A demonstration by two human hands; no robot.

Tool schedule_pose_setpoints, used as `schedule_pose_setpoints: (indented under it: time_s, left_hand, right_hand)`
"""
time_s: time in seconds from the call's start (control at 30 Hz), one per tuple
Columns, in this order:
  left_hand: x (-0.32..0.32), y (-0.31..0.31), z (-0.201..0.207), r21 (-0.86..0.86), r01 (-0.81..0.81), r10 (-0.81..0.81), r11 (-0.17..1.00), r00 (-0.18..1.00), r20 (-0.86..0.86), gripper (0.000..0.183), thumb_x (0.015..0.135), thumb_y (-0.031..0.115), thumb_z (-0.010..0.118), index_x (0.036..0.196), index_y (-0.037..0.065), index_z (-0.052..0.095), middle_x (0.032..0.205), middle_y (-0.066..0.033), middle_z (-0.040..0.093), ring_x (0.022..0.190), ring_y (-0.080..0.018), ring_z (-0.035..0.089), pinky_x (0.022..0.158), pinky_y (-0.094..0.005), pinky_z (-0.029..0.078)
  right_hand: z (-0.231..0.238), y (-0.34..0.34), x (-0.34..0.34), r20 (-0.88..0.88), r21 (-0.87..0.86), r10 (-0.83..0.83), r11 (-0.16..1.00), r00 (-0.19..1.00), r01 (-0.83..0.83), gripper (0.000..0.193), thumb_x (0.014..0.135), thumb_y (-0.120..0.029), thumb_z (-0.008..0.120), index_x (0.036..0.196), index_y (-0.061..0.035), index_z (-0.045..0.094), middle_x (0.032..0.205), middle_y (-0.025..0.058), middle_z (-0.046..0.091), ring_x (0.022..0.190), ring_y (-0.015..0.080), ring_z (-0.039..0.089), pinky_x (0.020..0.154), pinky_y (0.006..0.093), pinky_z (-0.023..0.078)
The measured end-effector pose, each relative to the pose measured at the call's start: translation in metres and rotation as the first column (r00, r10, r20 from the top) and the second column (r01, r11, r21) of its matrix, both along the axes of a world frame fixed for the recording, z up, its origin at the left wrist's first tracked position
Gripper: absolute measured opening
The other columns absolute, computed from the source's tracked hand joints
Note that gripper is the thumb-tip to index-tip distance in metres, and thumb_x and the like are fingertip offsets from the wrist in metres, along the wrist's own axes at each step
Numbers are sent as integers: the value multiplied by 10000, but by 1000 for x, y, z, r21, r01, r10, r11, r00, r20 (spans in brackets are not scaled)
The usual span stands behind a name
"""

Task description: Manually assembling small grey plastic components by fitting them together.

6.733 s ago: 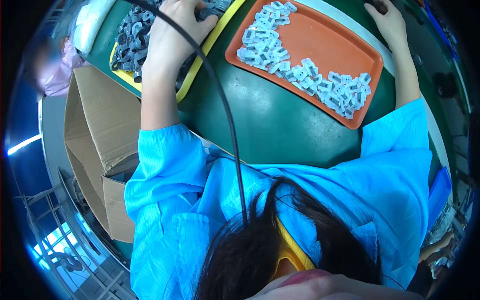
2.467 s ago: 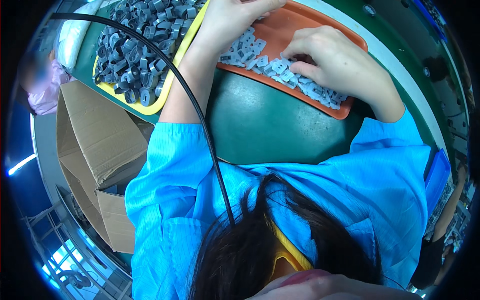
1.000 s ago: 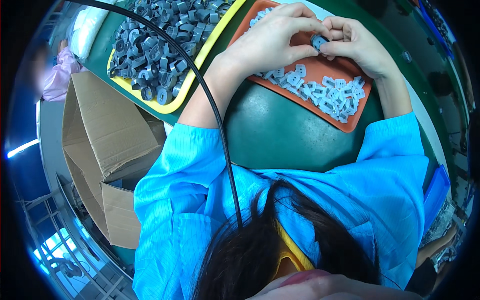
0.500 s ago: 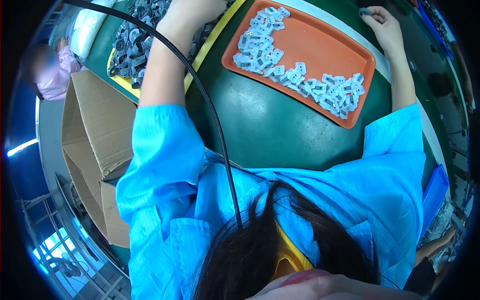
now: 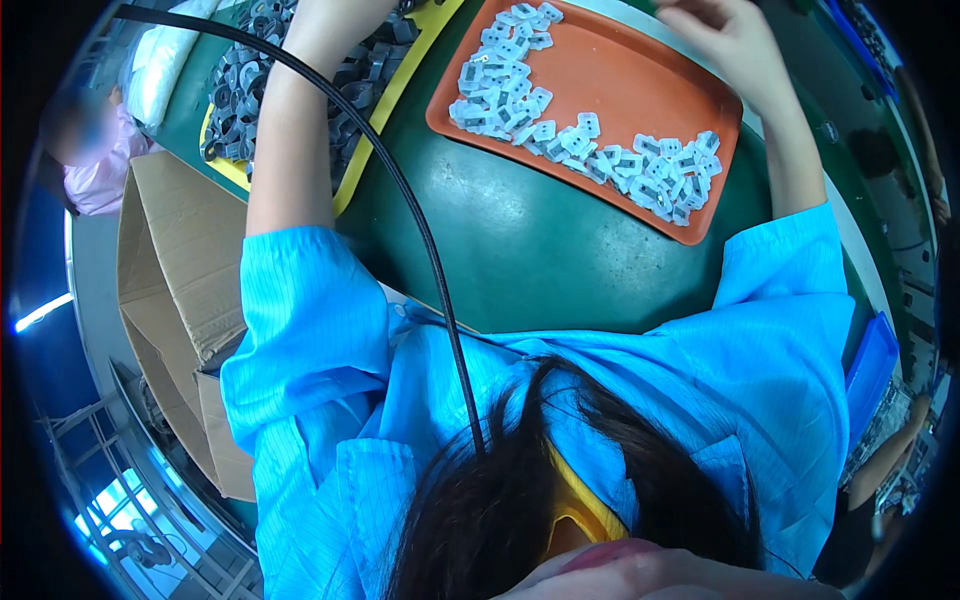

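An orange tray lies on the green table with several small white plastic parts strewn along its near side. To its left a yellow tray holds a heap of grey parts. My left hand reaches into the grey heap and is cut off by the top edge. My right hand rests past the orange tray's far right corner with its fingers curled. What either hand holds is hidden.
A black cable runs from my head across my left arm and the yellow tray. An open cardboard box stands left of the table. A person in pink sits at far left. A blue bin is at right.
A second ago both hands met over the orange tray on a white part. They have since parted: the left went to the grey heap, the right to the tray's far right corner.
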State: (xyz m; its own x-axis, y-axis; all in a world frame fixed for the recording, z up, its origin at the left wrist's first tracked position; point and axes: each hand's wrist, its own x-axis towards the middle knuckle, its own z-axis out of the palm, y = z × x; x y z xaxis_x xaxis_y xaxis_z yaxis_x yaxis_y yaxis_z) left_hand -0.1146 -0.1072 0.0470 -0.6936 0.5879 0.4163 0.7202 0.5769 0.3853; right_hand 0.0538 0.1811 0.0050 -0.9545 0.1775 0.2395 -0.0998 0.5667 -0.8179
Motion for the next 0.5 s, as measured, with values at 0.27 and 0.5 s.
schedule_pose_setpoints:
  time_s: [0.27, 0.5]
  left_hand:
    - [54, 59, -42, 541, -134, -432, 830, 459, 776, 229, 1003, 106, 648, 1211, 15, 631, 970, -80, 714, 778, -163, 728, 684, -246, 593]
    - [54, 54, -70, 668, -67, -617, 741, 324, 717, 352, 939, 18, 713, 1277, -12, 620, 974, -77, 715, 882, -128, 704, 765, -218, 555]
  right_hand:
    - [0, -55, 30, 205, 300, 401, 843, 893, -447, 172, 824, -101, 765, 974, -19, 752, 817, 125, 721, 788, 267, 702, 759, 387, 558]
    - [2, -66, 29, 167, 480, 364, 782, 916, -398, 210, 814, -136, 791, 1000, -47, 753, 855, 148, 729, 864, 313, 711, 810, 430, 561]
